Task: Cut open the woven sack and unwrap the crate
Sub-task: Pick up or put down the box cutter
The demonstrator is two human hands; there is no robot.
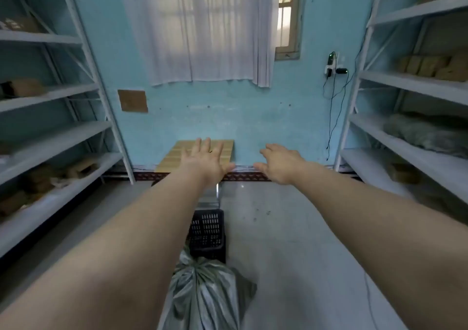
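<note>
We stood between the shelving racks point(63, 132), the woven sack point(205, 294) bunched on the floor point(291, 241) below us, the black crate point(207, 233) touching its far end. Our left hand point(205, 163) and right hand point(278, 163) stretched forward, spread flat, holding nothing. Cutting had not begun; we judged a blade was needed next, none visible.

Glossy woven sack point(205, 296), black plastic crate point(207, 233), wood-slat table point(172, 157).

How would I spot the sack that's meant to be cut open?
Start at the curtained window and come straight down the floor toward the camera, past the black plastic crate. The woven sack lies just nearer, between the outstretched arms: grey-green, shiny, crinkled, bunched at its neck.
</note>
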